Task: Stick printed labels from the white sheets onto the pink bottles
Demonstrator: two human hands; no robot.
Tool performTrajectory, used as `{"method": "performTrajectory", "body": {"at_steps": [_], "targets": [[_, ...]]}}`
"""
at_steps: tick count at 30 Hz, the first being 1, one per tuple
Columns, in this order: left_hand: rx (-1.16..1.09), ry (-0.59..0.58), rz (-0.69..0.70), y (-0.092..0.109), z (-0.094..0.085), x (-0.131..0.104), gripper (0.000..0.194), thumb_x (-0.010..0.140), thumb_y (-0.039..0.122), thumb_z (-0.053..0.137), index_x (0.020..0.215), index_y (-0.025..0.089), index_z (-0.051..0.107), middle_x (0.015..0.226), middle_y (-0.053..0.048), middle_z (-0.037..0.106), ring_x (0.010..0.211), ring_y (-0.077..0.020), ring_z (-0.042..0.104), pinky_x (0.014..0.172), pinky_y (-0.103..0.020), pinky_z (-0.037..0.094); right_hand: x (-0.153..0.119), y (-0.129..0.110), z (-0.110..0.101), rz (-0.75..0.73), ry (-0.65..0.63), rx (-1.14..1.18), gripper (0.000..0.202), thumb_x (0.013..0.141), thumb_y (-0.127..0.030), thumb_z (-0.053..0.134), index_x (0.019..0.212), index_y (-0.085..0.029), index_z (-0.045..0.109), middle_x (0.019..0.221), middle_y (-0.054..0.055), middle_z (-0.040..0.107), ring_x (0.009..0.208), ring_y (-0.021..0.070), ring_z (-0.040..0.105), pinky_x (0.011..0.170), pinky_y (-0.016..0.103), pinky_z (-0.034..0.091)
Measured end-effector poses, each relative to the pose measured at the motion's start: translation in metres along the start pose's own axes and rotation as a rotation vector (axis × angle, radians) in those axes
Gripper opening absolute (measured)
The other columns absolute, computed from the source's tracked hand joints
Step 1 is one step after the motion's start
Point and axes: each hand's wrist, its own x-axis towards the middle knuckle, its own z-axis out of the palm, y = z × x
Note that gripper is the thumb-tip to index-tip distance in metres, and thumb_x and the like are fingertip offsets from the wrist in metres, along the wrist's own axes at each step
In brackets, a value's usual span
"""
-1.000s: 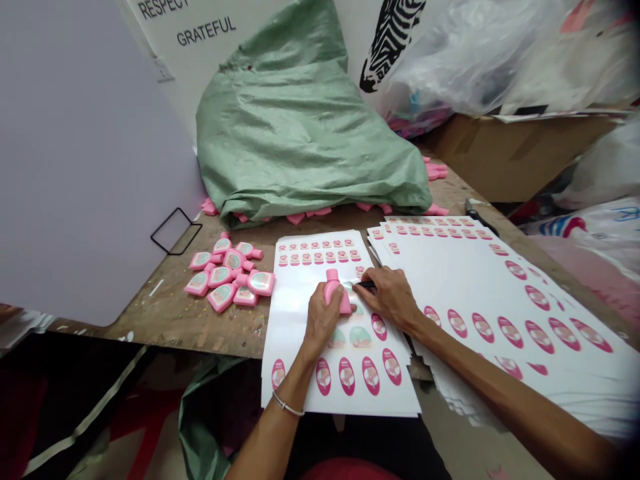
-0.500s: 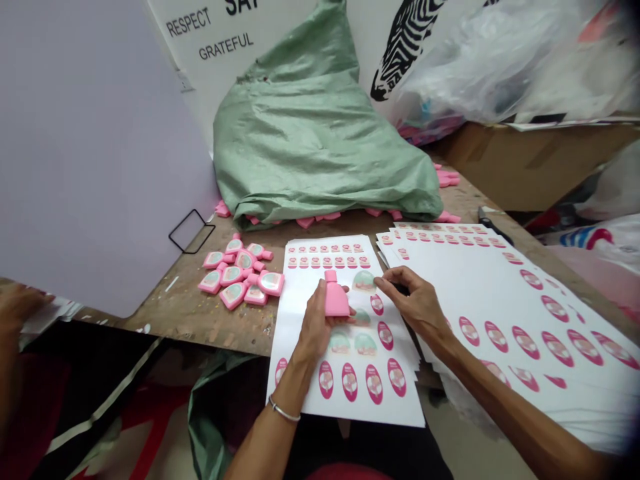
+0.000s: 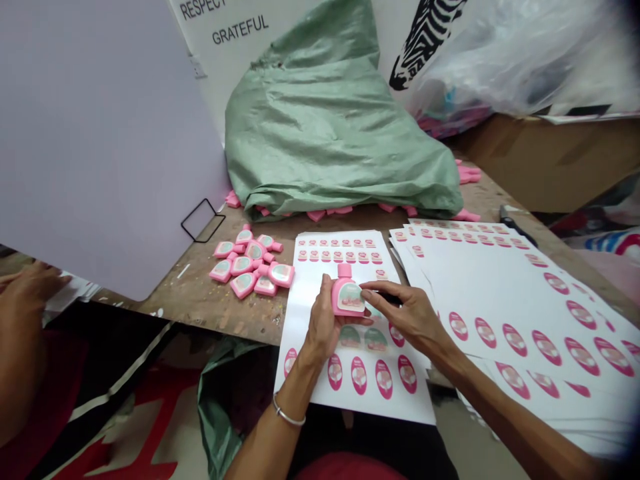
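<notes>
My left hand point(image 3: 324, 321) is wrapped round a small pink bottle point(image 3: 344, 275), held upright over a sheet of stickers point(image 3: 315, 300). A green and white label point(image 3: 351, 297) lies against the bottle's front face. The thumb and finger of my right hand point(image 3: 400, 308) pinch the right edge of this label. Green labels and pink oval stickers show on the sheet below. To the left, several pink bottles point(image 3: 243, 264) with similar labels lie in a small pile on the wooden table point(image 3: 200, 300).
Behind stands a large green sack point(image 3: 340, 140) with pink bottles under its edge. More sticker sheets point(image 3: 480, 280) are stacked at the right, near black scissors point(image 3: 515, 225). A pale panel point(image 3: 110, 133) and another person's hand point(image 3: 35, 287) are at the left.
The label at my right fingertips has moved left from above the sheet onto the bottle's front. The view has shifted slightly, so the scene sits further right.
</notes>
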Motion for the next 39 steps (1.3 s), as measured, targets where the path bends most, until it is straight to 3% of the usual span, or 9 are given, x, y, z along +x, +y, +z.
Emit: {"method": "performTrajectory", "body": {"at_steps": [12,18,21,25,28,31,34,37,39], "targets": [[0.005,-0.017,-0.015,-0.002,-0.002,0.001,0.052,0.090,0.053,0.039,0.098,0.008,0.063,0.081,-0.011,0.069,0.075,-0.0221,0.068,0.066,-0.034,0.058,0.001,-0.003,0.003,-0.054,0.019,-0.049,0.027,0.080,-0.043,0.062,0.089,-0.019,0.072,0.088,0.004,0.072,0.079,0.0189,0.066,0.072,0.031,0.052],[0.034,-0.115,0.021,-0.001,-0.005,-0.001,0.045,0.085,0.052,0.050,0.099,0.010,0.061,0.087,-0.010,0.067,0.078,-0.0212,0.067,0.071,-0.036,0.057,0.002,0.005,0.003,-0.128,0.053,-0.106,0.026,0.082,-0.042,0.059,0.092,-0.020,0.070,0.090,0.004,0.071,0.080,0.0181,0.065,0.071,0.031,0.051],[0.114,-0.195,0.064,0.000,-0.007,-0.004,0.036,0.074,0.036,0.069,0.101,0.014,0.057,0.090,-0.006,0.063,0.078,-0.0185,0.065,0.072,-0.035,0.057,0.003,0.007,0.003,-0.249,0.122,-0.299,0.027,0.083,-0.042,0.059,0.095,-0.019,0.068,0.091,0.005,0.071,0.081,0.0188,0.064,0.072,0.033,0.048],[0.135,-0.230,0.034,-0.004,-0.009,-0.005,0.035,0.072,0.026,0.071,0.100,0.015,0.053,0.088,-0.002,0.059,0.077,-0.0149,0.062,0.070,-0.032,0.057,0.004,0.009,0.004,-0.380,0.245,-0.682,0.039,0.082,-0.049,0.058,0.102,-0.016,0.066,0.093,0.008,0.071,0.082,0.0230,0.063,0.075,0.038,0.040],[0.095,-0.241,-0.002,-0.006,-0.011,-0.007,0.030,0.073,0.024,0.070,0.096,0.015,0.053,0.086,-0.001,0.057,0.076,-0.0137,0.060,0.069,-0.030,0.056,0.004,0.012,0.003,-0.414,0.263,-0.795,0.046,0.084,-0.053,0.054,0.106,-0.014,0.064,0.092,0.010,0.071,0.082,0.0231,0.062,0.074,0.037,0.038],[0.070,-0.256,-0.059,-0.004,-0.014,-0.010,0.032,0.072,0.022,0.069,0.097,0.014,0.052,0.088,-0.004,0.058,0.077,-0.0162,0.062,0.066,-0.030,0.056,0.008,0.017,-0.006,-0.348,0.293,-0.875,0.053,0.081,-0.059,0.054,0.106,-0.013,0.065,0.086,0.011,0.069,0.082,0.0261,0.061,0.075,0.040,0.038],[0.079,-0.251,-0.089,0.000,-0.015,-0.014,0.031,0.074,0.021,0.067,0.100,0.013,0.052,0.093,-0.008,0.061,0.081,-0.0188,0.064,0.066,-0.031,0.057,0.012,0.019,-0.016,-0.171,0.258,-0.726,0.059,0.077,-0.062,0.056,0.111,-0.015,0.061,0.096,0.013,0.068,0.090,0.0289,0.061,0.077,0.042,0.042],[0.103,-0.271,-0.097,0.000,-0.013,-0.019,0.030,0.071,0.017,0.067,0.097,0.014,0.052,0.087,-0.006,0.061,0.080,-0.0178,0.063,0.069,-0.032,0.057,0.011,0.015,-0.011,-0.075,0.032,-0.363,0.068,0.073,-0.057,0.061,0.128,-0.018,0.048,0.123,0.013,0.058,0.104,0.0261,0.059,0.084,0.039,0.047],[0.127,-0.330,-0.122,-0.003,-0.011,-0.023,0.034,0.066,0.013,0.070,0.096,0.015,0.053,0.079,-0.002,0.059,0.073,-0.0158,0.063,0.069,-0.034,0.057,0.008,0.010,0.000,-0.045,-0.060,-0.267,0.077,0.068,-0.051,0.066,0.133,-0.019,0.042,0.129,0.013,0.054,0.111,0.0265,0.056,0.089,0.039,0.047]]}}
